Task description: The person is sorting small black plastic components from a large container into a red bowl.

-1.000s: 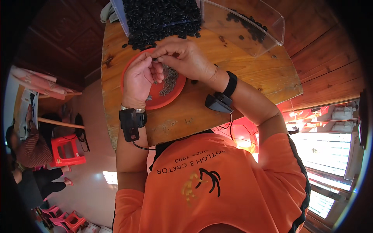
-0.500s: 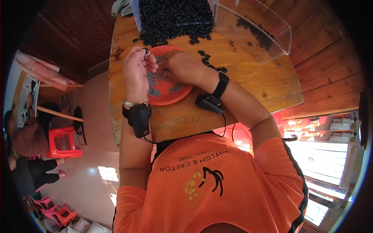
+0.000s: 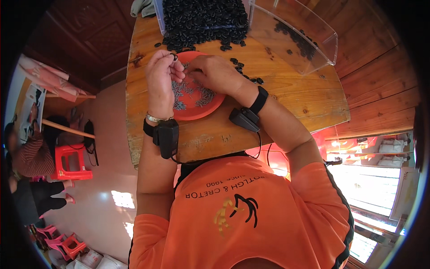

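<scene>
An orange-red round plate [image 3: 193,115] lies on the wooden table with many small grey metal pins or screws [image 3: 180,93] scattered in it. My left hand [image 3: 160,78] is raised over the plate's left edge, its thumb and fingers closed on a small black oval piece [image 3: 174,57]. Close by on the right, my right hand [image 3: 214,74] hovers above the plate with fingertips pinched together, pointing at the left hand. Whatever sits in that pinch is too small and hidden to make out. Each wrist carries a strapped black device.
A clear bin [image 3: 159,20] heaped with black oval pieces [image 3: 204,24] spills onto the table beyond the plate. Several loose black pieces [image 3: 239,67] lie right of it. A clear container [image 3: 332,51] holds more at the far right. People and red stools [image 3: 71,162] are at the left.
My right hand has come up a little from the pins and its fingers have drawn together. The left hand keeps the black piece, turned slightly to the right.
</scene>
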Tool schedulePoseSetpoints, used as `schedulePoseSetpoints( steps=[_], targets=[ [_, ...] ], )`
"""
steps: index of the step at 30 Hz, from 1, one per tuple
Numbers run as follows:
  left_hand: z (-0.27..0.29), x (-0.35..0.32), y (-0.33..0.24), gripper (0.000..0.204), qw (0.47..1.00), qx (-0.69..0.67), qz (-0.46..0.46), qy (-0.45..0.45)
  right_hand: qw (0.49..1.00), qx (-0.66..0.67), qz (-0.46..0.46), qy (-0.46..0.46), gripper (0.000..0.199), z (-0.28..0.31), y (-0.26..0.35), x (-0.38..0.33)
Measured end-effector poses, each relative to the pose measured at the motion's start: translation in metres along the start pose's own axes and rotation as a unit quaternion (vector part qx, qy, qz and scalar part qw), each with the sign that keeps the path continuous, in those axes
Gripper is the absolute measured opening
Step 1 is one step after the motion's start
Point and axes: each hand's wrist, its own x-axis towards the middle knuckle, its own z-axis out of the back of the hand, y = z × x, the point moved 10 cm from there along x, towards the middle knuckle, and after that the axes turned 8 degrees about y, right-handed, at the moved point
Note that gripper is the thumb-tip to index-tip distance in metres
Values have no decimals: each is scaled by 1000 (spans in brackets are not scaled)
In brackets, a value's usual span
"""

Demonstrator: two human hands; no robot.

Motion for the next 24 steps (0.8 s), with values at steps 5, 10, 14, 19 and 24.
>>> schedulePoseSetpoints(
  steps=[5,10,14,19,24],
  targets=[
    [5,2,1,11,1000,3,-2,-11,992,-21,80,98,16,-21,30,-8],
    [3,2,1,12,1000,15,-2,-1,985,-87,60,135,14,-39,37,-9],
    [2,1,0,11,1000,11,-2,-10,977,-146,70,138,12,-50,34,-6],
    [0,2,0,11,1000,5,-6,0,963,-179,63,189,11,-51,40,-5],
    [4,3,6,12,1000,17,1,-13,939,-231,72,243,14,-51,53,-3]
  ],
)
